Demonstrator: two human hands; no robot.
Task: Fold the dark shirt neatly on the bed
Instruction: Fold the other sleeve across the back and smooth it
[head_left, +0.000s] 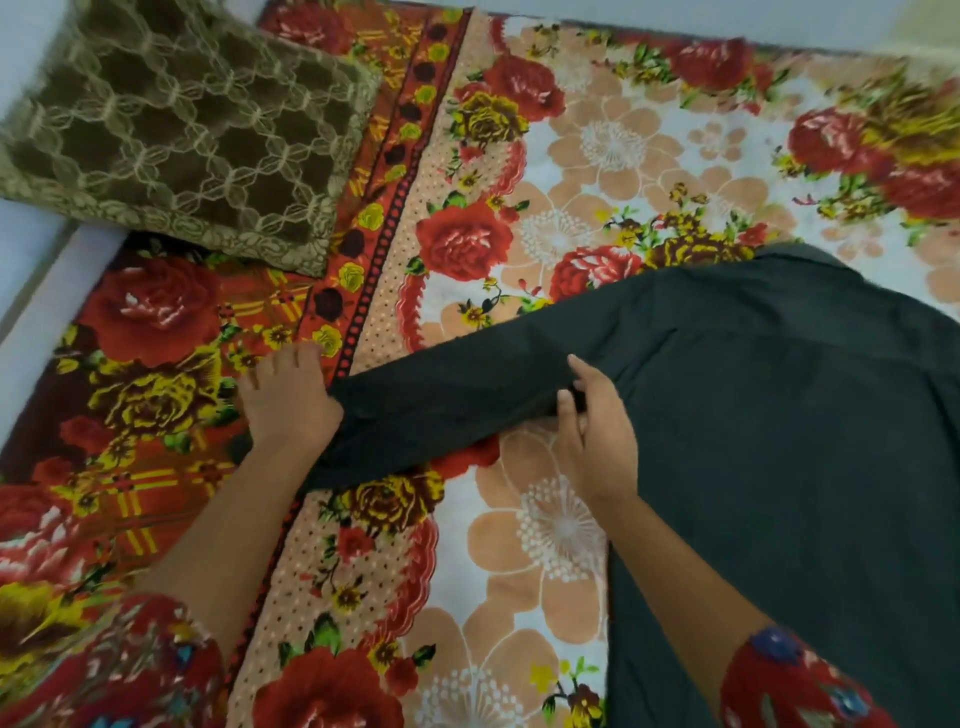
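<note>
The dark shirt lies spread on the bed's floral sheet at the right, its collar end toward the far side. One long sleeve stretches out to the left. My left hand is at the sleeve's cuff end, fingers spread out over the sheet; the palm seems to hold the cuff, which is hidden under it. My right hand pinches the sleeve near the armpit, thumb on top of the cloth and fingers curled under its lower edge.
A brown lace-patterned pillow lies at the far left corner of the bed. The bed's left edge and a pale floor or frame run along the left. Floral sleeves cover both my forearms at the bottom.
</note>
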